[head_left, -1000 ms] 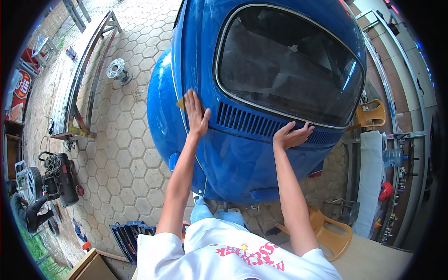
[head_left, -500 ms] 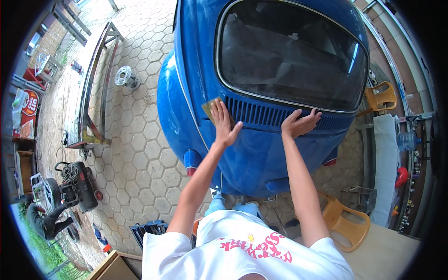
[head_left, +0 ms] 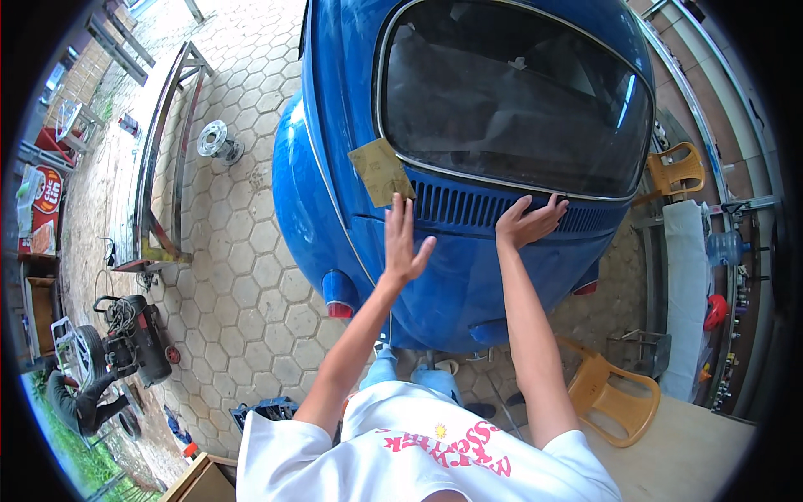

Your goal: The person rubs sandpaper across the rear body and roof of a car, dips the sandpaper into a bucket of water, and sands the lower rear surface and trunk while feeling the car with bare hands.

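Note:
In front of me stands a blue car (head_left: 452, 284), its rounded tail with a row of vent slots (head_left: 460, 203) below the dark rear window (head_left: 510, 100). A tan sheet of sandpaper (head_left: 380, 172) lies flat on the blue paint beside the left end of the slots, near the window's lower left corner. My left hand (head_left: 406, 251) is open and flat, its fingertips at the sheet's lower edge. Resting on the body by the right part of the slots is my right hand (head_left: 529, 222), fingers apart, with nothing in it.
Left of the car are a metal-framed bench (head_left: 159, 159), a wheel hub part (head_left: 219, 142) and a black air compressor (head_left: 142, 339) on hexagonal pavers. One orange plastic chair (head_left: 615, 402) is at my right, another chair (head_left: 676, 170) beyond the car. A blue toolbox (head_left: 266, 410) sits near my feet.
My left hand has slid down toward me, off most of the sandpaper, which now shows nearly whole. The right hand keeps its place on the car. The whole view has shifted slightly.

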The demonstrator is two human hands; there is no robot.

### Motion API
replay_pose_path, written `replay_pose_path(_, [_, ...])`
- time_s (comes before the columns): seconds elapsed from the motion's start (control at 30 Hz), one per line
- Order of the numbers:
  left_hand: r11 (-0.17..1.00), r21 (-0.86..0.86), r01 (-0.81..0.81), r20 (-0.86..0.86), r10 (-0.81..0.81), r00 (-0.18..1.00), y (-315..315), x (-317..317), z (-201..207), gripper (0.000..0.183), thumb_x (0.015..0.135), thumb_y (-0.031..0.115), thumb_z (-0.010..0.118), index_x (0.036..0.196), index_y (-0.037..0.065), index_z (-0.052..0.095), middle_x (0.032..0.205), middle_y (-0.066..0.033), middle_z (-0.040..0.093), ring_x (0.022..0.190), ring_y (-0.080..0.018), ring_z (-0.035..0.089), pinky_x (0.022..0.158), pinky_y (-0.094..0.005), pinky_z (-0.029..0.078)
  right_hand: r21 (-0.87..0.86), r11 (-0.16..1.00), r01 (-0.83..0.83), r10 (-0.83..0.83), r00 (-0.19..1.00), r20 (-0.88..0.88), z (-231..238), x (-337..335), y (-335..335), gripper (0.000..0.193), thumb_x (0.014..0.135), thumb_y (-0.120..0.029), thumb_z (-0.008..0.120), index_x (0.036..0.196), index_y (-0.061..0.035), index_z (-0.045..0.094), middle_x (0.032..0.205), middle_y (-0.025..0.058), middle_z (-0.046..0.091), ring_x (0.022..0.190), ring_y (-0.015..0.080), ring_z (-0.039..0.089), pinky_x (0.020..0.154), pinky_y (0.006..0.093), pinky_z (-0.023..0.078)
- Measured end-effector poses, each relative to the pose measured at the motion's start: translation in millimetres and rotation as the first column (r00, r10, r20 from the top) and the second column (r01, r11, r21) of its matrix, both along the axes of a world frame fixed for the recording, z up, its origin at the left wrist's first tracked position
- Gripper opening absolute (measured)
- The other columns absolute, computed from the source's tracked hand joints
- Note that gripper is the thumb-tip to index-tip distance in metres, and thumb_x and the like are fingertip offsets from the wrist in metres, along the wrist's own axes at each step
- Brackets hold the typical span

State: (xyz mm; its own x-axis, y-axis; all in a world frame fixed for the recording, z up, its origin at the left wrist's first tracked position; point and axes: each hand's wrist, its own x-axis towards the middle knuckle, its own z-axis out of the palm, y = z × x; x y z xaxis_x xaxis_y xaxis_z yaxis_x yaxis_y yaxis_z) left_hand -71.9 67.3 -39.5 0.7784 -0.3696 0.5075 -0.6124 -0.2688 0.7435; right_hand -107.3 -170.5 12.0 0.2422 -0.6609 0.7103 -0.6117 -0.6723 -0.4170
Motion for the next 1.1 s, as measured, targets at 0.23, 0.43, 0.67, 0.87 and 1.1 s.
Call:
replay_pose_path(0.23, [0.928, 0.011, -0.371, 0.052, 0.37, 0.927, 2.8, 130.5, 30.0, 0.062, 0.105, 0.024, 0.041, 0.16, 0.002, 0.025, 0.168, -0.0233, 0.01, 0.156, -0.0415, 0.004, 0.124, -0.0554, 0.004, 0.056, 0.996, -0.062, 0.061, 0.998, 0.019, 3.6, 6.7, 12.5, 0.063, 0.103, -0.043, 0.039, 0.151, -0.0024, 0.035, 0.162, 0.0278, 0.024, 0.152, 0.0428, 0.021, 0.121, 0.0606, 0.017])
replay_pose_path(0.43, [0.964, 0.06, -0.259, 0.051, 0.257, 0.965, -23.9, 28.0, -15.4, 0.063, 0.106, 0.025, 0.035, 0.16, -0.003, 0.019, 0.168, -0.0254, 0.004, 0.156, -0.0444, -0.001, 0.123, -0.0555, -0.002, 0.036, 0.999, -0.005, 0.005, 1.0, -0.002, 4.3, 0.0, 9.9, 0.063, 0.104, -0.046, 0.039, 0.15, -0.0026, 0.036, 0.161, 0.028, 0.027, 0.15, 0.0424, 0.025, 0.121, 0.0587, 0.019])
replay_pose_path(0.67, [0.948, 0.027, -0.318, 0.131, 0.312, 0.941, -47.1, 78.3, 35.1, 0.062, 0.107, 0.029, 0.034, 0.16, -0.002, 0.023, 0.169, -0.0239, 0.008, 0.156, -0.0431, 0.0, 0.124, -0.0541, -0.002, 0.076, 0.997, -0.025, 0.026, 1.0, -0.01, 3.8, 1.3, 9.2, 0.062, 0.103, -0.04, 0.041, 0.151, -0.0016, 0.035, 0.161, 0.0291, 0.025, 0.151, 0.0445, 0.022, 0.12, 0.0601, 0.018])
replay_pose_path(0.87, [0.944, 0.14, -0.3, 0.158, 0.277, 0.948, -58.7, 96.8, 74.9, 0.056, 0.106, 0.025, 0.038, 0.156, 0.0, 0.034, 0.168, -0.0204, 0.015, 0.156, -0.0426, 0.004, 0.124, -0.0553, 0.0, 0.037, 0.999, -0.035, 0.034, 0.999, 0.03, 5.4, 7.9, 10.3, 0.062, 0.101, -0.041, 0.042, 0.148, -0.0011, 0.037, 0.16, 0.0295, 0.027, 0.15, 0.044, 0.025, 0.12, 0.06, 0.019])
replay_pose_path(1.1, [0.981, 0.181, -0.074, 0.077, 0.061, 0.995, -30.6, 5.7, 16.3, 0.046, 0.107, 0.02, 0.043, 0.15, 0.005, 0.048, 0.165, -0.0224, 0.026, 0.154, -0.0433, 0.015, 0.124, -0.0546, 0.01, 0.032, 0.998, -0.05, 0.047, 0.996, 0.072, 2.6, 17.7, 11.6, 0.062, 0.101, -0.044, 0.043, 0.149, -0.005, 0.037, 0.161, 0.0263, 0.027, 0.151, 0.0441, 0.023, 0.121, 0.0605, 0.017])
